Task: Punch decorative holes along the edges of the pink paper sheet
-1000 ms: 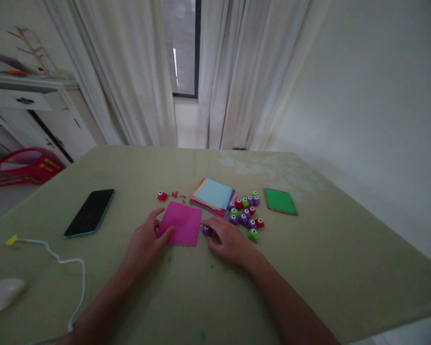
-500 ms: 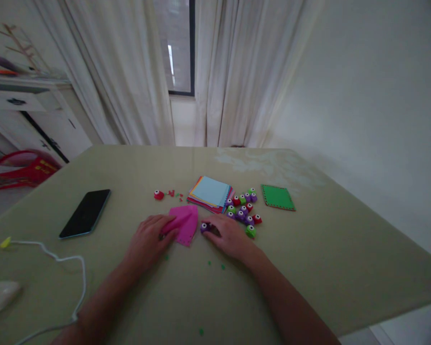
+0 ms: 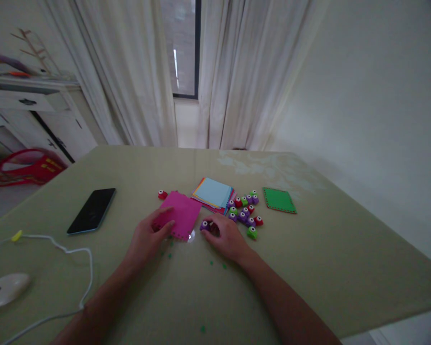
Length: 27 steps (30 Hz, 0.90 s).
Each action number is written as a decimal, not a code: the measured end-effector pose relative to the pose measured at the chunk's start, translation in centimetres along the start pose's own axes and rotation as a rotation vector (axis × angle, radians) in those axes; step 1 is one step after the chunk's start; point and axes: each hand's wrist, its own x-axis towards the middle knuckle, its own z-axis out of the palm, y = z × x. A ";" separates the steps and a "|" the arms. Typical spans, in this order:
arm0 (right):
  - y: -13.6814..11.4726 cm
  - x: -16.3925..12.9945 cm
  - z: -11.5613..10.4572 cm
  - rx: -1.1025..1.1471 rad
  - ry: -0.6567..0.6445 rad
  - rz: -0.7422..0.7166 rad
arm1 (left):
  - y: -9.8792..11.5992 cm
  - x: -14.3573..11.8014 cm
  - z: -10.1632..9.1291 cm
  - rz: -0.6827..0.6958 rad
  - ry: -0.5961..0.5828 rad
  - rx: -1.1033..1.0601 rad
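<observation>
Pinched at its near left corner by the left hand (image 3: 147, 235), the pink paper square (image 3: 179, 214) is held just above the table (image 3: 309, 258), fingers closed on the sheet. It sits turned slightly, one corner aimed toward the stack of coloured paper (image 3: 214, 193) and its near edge tilted toward the person; being square, it has no clear long axis. Its edge is scalloped with small punched notches, and the surface is plain bright pink. Beside it, the right hand (image 3: 225, 235) is curled closed over a purple punch (image 3: 204, 225), just right of the pink sheet. More small punches (image 3: 244, 213) cluster right of that hand, near the stack.
</observation>
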 end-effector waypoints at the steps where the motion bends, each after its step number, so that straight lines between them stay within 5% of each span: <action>1: 0.0 0.0 0.0 -0.014 -0.016 -0.008 | 0.1 -0.1 0.0 -0.006 -0.009 -0.006; 27: 0.0 0.0 0.5 0.030 0.036 -0.036 | 0.4 -1.0 1.1 0.053 -0.072 0.131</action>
